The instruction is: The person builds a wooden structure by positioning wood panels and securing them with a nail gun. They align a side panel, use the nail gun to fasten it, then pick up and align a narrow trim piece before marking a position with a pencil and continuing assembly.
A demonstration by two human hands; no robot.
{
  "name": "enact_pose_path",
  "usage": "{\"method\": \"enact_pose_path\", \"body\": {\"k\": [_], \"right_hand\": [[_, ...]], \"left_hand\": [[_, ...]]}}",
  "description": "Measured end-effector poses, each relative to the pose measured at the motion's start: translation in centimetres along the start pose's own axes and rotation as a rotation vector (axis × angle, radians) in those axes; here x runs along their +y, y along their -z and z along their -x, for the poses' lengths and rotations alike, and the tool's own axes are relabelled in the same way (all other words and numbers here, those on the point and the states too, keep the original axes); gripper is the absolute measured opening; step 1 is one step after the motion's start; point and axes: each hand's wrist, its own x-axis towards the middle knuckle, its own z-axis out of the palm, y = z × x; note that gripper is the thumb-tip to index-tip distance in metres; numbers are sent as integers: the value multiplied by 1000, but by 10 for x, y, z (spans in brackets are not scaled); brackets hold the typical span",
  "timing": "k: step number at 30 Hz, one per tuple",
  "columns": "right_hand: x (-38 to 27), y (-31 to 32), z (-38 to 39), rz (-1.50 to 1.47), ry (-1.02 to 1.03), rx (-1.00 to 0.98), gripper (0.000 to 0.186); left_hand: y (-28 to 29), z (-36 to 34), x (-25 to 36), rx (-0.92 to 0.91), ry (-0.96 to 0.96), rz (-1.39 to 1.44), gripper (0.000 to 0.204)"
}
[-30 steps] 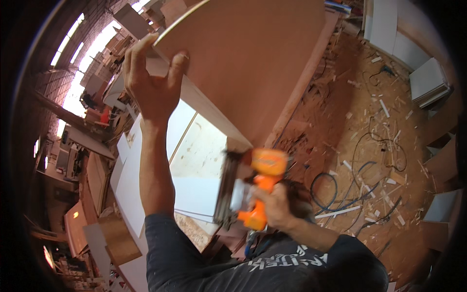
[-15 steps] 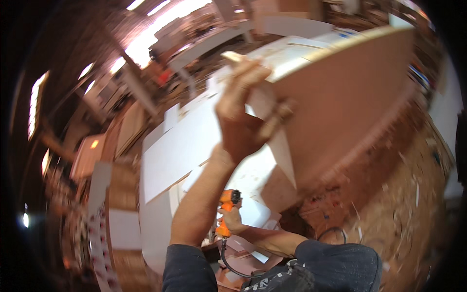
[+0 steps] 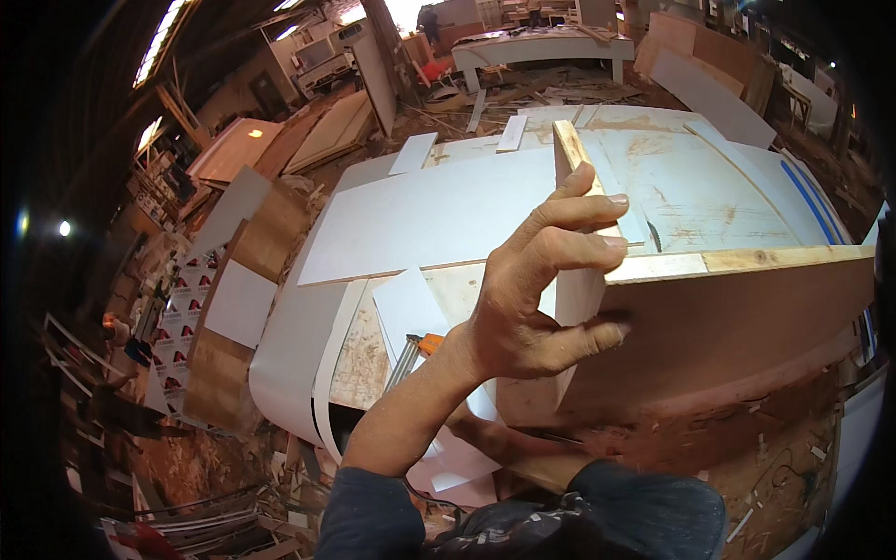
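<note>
My left hand [image 3: 537, 289] is closed on the corner of a standing wooden panel [image 3: 728, 341]. Its fingers reach over the top edge, and the thumb lies lower against the face. A narrower board [image 3: 569, 154] meets the panel at that corner, running away from me. Under my left forearm, my right hand [image 3: 478, 431] shows only in part. It holds an orange nail gun [image 3: 429, 343] with a metal magazine, mostly hidden by the left forearm. Both boards stand on a workbench spread with white sheets [image 3: 439, 215].
Blue strips [image 3: 810, 201] lie at the bench's right end. Another long bench [image 3: 541, 54] stands at the back. Wooden sheets [image 3: 331, 135] lean at the far left. Offcuts and scraps [image 3: 747, 476] litter the brown floor.
My view has turned, so the bench and panel appear from a different angle. The left hand stays at the panel's corner. The nail gun is now mostly covered by my left forearm.
</note>
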Motion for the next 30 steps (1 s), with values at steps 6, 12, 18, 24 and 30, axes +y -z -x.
{"method": "enact_pose_path", "body": {"k": [6, 12, 18, 24, 30], "right_hand": [[-143, 169, 184, 471, -102, -515, 47], [-305, 396, 362, 404, 993, 937, 32], [-384, 485, 479, 103, 1192, 1308, 65], [-321, 430, 586, 91, 1111, 1180, 62], [-221, 482, 732, -291, 787, 1172, 43]], "left_hand": [[-27, 12, 7, 147, 54, -36, 50], [-89, 3, 61, 566, 46, -295, 36], [-134, 45, 158, 869, -28, -291, 32], [-202, 126, 250, 966, 467, -235, 61], [-281, 190, 331, 1129, 769, -146, 62]]}}
